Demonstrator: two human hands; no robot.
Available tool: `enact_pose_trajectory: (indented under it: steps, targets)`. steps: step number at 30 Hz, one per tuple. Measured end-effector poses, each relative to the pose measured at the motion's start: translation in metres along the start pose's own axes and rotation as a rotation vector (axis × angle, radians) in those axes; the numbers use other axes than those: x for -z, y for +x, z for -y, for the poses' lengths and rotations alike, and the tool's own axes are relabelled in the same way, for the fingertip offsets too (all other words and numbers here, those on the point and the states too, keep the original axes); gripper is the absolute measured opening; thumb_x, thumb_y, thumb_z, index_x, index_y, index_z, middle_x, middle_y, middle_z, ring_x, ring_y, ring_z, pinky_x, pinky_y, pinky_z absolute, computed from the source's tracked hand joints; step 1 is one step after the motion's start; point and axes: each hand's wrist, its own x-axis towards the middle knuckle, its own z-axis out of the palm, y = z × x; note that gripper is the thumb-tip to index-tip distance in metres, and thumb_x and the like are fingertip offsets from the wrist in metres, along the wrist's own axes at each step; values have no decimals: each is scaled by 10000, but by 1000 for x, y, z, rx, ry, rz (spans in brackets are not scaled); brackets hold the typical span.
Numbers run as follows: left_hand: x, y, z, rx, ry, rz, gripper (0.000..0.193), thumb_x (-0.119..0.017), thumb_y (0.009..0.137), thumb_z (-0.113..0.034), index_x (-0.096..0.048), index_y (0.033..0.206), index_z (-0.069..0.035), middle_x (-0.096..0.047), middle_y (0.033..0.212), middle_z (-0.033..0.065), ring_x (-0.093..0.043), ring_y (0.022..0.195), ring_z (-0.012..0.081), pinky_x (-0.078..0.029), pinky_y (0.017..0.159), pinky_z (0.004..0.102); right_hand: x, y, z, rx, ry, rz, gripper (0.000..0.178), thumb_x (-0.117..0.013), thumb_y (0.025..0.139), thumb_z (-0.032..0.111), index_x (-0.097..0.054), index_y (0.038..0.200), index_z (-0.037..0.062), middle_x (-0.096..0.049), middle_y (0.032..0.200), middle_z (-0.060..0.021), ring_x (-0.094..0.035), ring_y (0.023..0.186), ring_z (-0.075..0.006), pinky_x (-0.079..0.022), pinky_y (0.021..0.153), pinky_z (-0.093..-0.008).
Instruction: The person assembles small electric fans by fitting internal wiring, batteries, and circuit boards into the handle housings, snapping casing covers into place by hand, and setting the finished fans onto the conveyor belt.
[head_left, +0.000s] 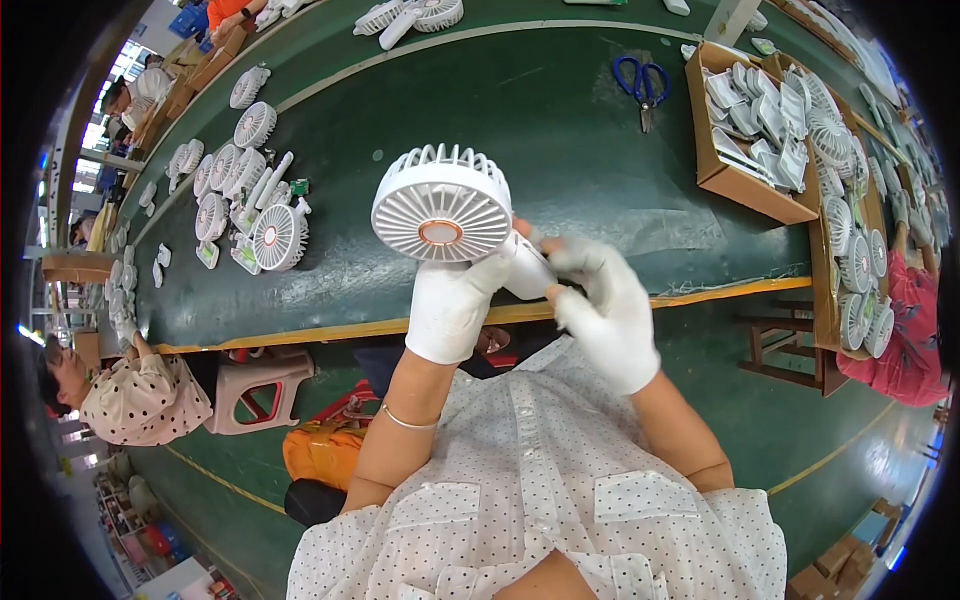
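Fan (441,205), white with copper-coloured ring, held up by counter's (540,110) near edge. Left grip (450,310), white-gloved, closed around fan just below round head. Right grip (608,310), gloved, some fingertips bare, curled at handle (527,272); blurred, cannot tell whether pinching it. Counter right: blue-handled scissors (646,104) beside carton (745,195) of white parts (765,120).

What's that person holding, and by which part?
A white fan. The left hand holds it under its round head; the blurred right hand is by its handle.
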Motion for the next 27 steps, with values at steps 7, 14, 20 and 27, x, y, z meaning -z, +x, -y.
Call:
enact_pose_trajectory:
  steps: [7, 14, 20, 27]
  targets:
    - [-2, -6, -3, 55, 176, 36, 683, -823, 846, -300, -495, 1323, 63, -624, 1254, 196, -628, 1176, 310, -536, 1000, 443, 10, 15, 27, -246, -499, 331, 364, -701, 861, 200, -615, 1121, -39, -675, 987, -140, -661, 904, -181, -515, 785, -328]
    - [-3, -2, 5, 45, -130, 85, 525, -773, 898, -333, -539, 1247, -18, -633, 1159, 123, -627, 1132, 287, -470, 1083, 471, -4, 5, 9, 69, -573, 136, 364, -758, 813, 250, -646, 1030, -20, -666, 836, -152, -660, 724, -247, -516, 695, -350]
    - [-1, 1, 17, -18, -344, 96, 474, -726, 922, -398, -537, 1213, -76, -624, 1118, 74, -620, 1011, 240, -454, 1101, 497, -1, 10, 9, 172, -489, 189, 354, -781, 795, 255, -654, 996, -8, -658, 787, -153, -667, 688, -291, -520, 661, -369]
    - [2, 4, 16, 75, -342, 83, 574, -702, 925, -451, -510, 1259, -26, -654, 1132, 118, -645, 1159, 358, -484, 1066, 511, -7, 11, -9, 457, -642, 77, 270, -711, 861, 249, -598, 862, 4, -637, 755, -161, -629, 630, -381, -504, 584, -403]
